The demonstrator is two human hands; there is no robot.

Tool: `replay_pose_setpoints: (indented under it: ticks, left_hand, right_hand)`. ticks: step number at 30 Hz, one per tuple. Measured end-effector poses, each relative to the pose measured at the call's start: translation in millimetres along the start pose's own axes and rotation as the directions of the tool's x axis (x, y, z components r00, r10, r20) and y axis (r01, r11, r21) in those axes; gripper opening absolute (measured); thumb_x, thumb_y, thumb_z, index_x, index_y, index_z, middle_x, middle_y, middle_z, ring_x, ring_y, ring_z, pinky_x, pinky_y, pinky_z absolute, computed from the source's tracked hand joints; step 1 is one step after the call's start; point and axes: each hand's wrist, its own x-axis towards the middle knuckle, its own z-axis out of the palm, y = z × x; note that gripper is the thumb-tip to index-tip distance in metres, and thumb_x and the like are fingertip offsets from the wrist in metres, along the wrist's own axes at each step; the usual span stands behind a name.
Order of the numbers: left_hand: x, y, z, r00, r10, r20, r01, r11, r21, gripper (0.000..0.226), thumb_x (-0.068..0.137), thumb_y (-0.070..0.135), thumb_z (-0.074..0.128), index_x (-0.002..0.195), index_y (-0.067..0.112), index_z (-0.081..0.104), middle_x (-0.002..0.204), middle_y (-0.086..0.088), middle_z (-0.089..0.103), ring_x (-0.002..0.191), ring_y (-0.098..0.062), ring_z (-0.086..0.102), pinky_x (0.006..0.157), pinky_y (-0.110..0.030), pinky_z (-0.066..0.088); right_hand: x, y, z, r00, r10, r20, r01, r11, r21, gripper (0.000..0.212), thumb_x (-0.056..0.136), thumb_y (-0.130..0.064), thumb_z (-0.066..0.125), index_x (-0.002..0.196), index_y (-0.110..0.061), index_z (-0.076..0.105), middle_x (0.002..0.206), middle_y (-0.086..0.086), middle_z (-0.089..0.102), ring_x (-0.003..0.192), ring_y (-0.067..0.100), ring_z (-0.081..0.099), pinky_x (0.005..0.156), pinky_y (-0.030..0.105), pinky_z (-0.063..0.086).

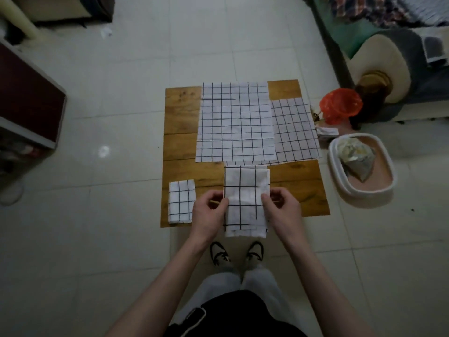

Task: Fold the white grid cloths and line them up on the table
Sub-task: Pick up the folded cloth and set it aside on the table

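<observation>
Head view: left hand (211, 210), right hand (281, 207) pinch folded grid cloth (245, 200); no legible writing.

On the tiled floor (136, 98) I see, right of the table, a white oval tray (359, 188) with a grey crumpled bag (357, 159) inside. Behind it stands an orange plastic bag (340, 105), beside a sofa (401, 69). At the left stands a dark red cabinet (26, 93).

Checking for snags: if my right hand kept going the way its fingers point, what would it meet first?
Probably the left hand. The right hand pinches the half-folded cloth and points leftward across it; depth is unclear.
</observation>
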Motion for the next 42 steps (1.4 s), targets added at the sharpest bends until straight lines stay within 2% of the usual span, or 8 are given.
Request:
replay_pose_setpoints:
  ticks: [5,10,13,19,27,32,37,42]
  left_hand:
    - [22,-28,-1,0.998,-0.052,-0.042,0.052,0.999,-0.009,0.008,0.099,0.018,0.066,0.105,0.023,0.069,0.104,0.005,0.069,0.098,-0.01,0.066,0.088,-0.033,0.06]
    - [55,-68,4,0.984,-0.085,-0.154,0.08,0.996,-0.039,0.022,0.099,0.014,0.065,0.097,0.036,0.062,0.101,0.008,0.066,0.095,-0.005,0.063,0.079,-0.02,0.057]
    - [79,-99,10,0.973,-0.099,-0.207,0.083,0.993,-0.085,0.022,0.099,0.013,0.065,0.095,0.035,0.064,0.099,0.007,0.067,0.091,-0.003,0.063,0.078,-0.014,0.055]
    - [117,-168,24,0.947,-0.157,-0.28,0.121,0.983,-0.14,0.009,0.1,0.019,0.065,0.101,0.025,0.071,0.098,0.005,0.071,0.095,-0.012,0.067,0.083,-0.029,0.059]
    - [147,-240,40,0.928,-0.149,-0.342,0.155,0.988,-0.01,0.013,0.097,0.019,0.069,0.108,0.024,0.073,0.099,0.014,0.07,0.094,0.007,0.062,0.077,-0.005,0.049]
    - [151,-258,46,0.905,-0.115,-0.409,0.149,0.988,0.051,0.01,0.095,0.019,0.072,0.101,0.028,0.073,0.091,0.015,0.07,0.087,0.001,0.065,0.072,-0.008,0.052]
    - [158,-262,50,0.912,0.003,-0.411,0.092,0.973,0.211,0.013,0.096,0.019,0.072,0.108,0.024,0.073,0.092,0.014,0.067,0.085,0.0,0.063,0.072,-0.012,0.054]
    - [165,-261,53,0.896,0.008,-0.444,0.112,0.964,0.242,0.01,0.096,0.019,0.071,0.105,0.02,0.073,0.089,0.013,0.066,0.081,-0.002,0.062,0.069,-0.016,0.055]
  right_hand:
    - [30,18,26,0.997,0.007,0.082,-0.001,0.998,-0.066,0.019,0.1,-0.03,0.065,0.114,-0.018,0.065,0.104,-0.006,0.068,0.097,0.008,0.065,0.089,0.035,0.06]
    - [61,56,63,0.99,0.003,0.141,0.012,0.994,-0.11,0.014,0.1,-0.029,0.065,0.112,-0.021,0.065,0.104,-0.009,0.066,0.096,0.004,0.063,0.082,0.023,0.055]
    - [83,83,84,0.987,0.013,0.161,0.007,0.992,-0.123,0.015,0.099,-0.03,0.065,0.112,-0.022,0.065,0.103,-0.01,0.067,0.094,0.004,0.064,0.076,0.019,0.052]
    - [121,130,122,0.984,0.028,0.178,-0.008,0.994,-0.112,0.015,0.098,-0.029,0.066,0.112,-0.023,0.066,0.104,-0.01,0.067,0.097,0.003,0.063,0.08,0.02,0.052]
    - [148,177,154,0.985,0.041,0.17,-0.014,0.987,-0.16,0.009,0.098,-0.027,0.068,0.108,-0.027,0.067,0.099,-0.011,0.068,0.092,-0.008,0.061,0.073,0.011,0.05]
    - [159,185,165,0.984,0.052,0.17,-0.022,0.984,-0.176,0.012,0.098,-0.026,0.068,0.107,-0.034,0.065,0.101,-0.015,0.068,0.096,-0.003,0.063,0.079,0.015,0.05]
    - [166,187,165,0.987,0.028,0.156,0.009,0.972,-0.236,0.011,0.098,-0.025,0.069,0.106,-0.032,0.065,0.096,-0.018,0.066,0.091,-0.008,0.062,0.07,0.008,0.048]
    - [168,188,165,0.986,0.013,0.165,0.032,0.963,-0.267,0.013,0.098,-0.024,0.069,0.101,-0.034,0.061,0.092,-0.019,0.064,0.088,-0.015,0.059,0.07,0.0,0.045]
